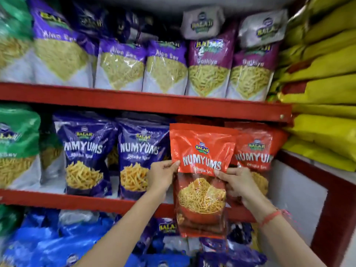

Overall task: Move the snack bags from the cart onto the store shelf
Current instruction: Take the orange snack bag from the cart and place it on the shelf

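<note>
I hold a red Numyums snack bag upright in front of the middle red shelf. My left hand pinches its left edge and my right hand grips its right side at mid height. The bag's lower end hangs below the shelf's front lip. A second red Numyums bag stands on that shelf just behind and to the right. No cart is in view.
Two blue Numyums bags stand left of the red ones, and a green bag at far left. Purple bags fill the upper shelf. Yellow sacks are stacked at right. Blue bags lie below.
</note>
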Demonstrator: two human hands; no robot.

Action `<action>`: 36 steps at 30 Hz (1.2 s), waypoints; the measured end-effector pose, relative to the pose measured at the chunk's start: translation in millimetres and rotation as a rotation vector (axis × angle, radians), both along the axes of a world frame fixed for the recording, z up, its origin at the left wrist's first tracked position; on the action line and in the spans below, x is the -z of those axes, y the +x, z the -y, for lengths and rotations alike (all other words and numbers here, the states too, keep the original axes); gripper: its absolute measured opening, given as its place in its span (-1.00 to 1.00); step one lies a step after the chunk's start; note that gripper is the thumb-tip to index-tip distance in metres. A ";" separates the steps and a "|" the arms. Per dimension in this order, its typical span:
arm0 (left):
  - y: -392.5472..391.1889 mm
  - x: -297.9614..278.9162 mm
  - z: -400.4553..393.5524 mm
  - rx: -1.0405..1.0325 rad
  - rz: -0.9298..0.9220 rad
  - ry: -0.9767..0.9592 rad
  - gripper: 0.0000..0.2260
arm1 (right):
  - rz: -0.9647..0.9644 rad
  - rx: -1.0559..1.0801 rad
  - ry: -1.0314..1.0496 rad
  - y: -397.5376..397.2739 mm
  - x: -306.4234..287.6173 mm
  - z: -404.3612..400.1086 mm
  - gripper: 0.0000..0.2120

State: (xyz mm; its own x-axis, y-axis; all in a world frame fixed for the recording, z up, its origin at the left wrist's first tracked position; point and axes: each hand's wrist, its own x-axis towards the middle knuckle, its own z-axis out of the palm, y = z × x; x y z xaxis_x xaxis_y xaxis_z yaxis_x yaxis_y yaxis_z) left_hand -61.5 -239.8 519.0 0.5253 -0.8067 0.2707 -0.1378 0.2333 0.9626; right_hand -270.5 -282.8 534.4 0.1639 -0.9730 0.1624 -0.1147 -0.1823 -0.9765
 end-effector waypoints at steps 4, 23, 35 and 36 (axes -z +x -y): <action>-1.6 -13.2 26.8 -0.099 0.057 0.077 -0.82 | -0.109 0.044 0.043 14.0 -9.3 35.1 -0.82; -7.1 -39.5 104.5 -0.348 0.055 0.005 -0.76 | -0.136 0.321 -0.227 67.8 -4.4 101.4 -0.78; -5.1 4.6 61.1 0.016 0.020 0.131 -0.45 | 0.032 0.025 0.002 52.0 19.5 61.3 -0.26; -5.2 9.2 59.1 0.042 -0.033 0.136 -0.41 | 0.052 0.001 0.047 50.7 25.3 59.0 -0.19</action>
State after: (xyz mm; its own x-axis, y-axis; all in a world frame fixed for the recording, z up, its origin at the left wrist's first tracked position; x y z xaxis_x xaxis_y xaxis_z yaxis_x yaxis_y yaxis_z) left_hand -66.7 -299.0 509.8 0.4970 -0.8564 0.1402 -0.0981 0.1051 0.9896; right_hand -219.8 -341.8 509.1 0.1558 -0.9799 0.1244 -0.0634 -0.1356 -0.9887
